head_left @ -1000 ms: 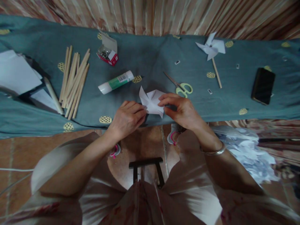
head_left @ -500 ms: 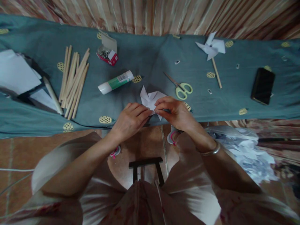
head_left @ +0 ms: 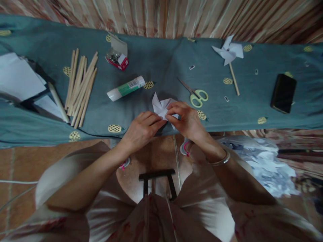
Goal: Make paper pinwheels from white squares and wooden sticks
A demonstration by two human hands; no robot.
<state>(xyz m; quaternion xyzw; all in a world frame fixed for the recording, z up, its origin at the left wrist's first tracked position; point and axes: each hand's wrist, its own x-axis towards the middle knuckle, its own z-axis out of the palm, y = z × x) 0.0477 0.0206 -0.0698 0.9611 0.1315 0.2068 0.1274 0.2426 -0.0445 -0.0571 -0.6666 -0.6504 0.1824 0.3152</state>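
The left hand (head_left: 141, 130) and right hand (head_left: 188, 121) pinch folded paper (head_left: 158, 107), partly hiding it; stacked sheets (head_left: 19, 77) are cut off.

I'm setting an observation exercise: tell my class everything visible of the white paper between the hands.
The white paper looks thin and creased, with pointed flaps giving it a pinwheel shape. It is over the near part of the teal cloth. The left hand holds its near side, the right hand its right side; parts are hidden.

We see: silver bangle (head_left: 223, 160) on right forearm (head_left: 210, 146), pale sleeves (head_left: 47, 224) with reddish blotches, matching blotchy top (head_left: 135, 223), loose pale trousers (head_left: 64, 174), greyish shoes (head_left: 183, 148) with pink trim.
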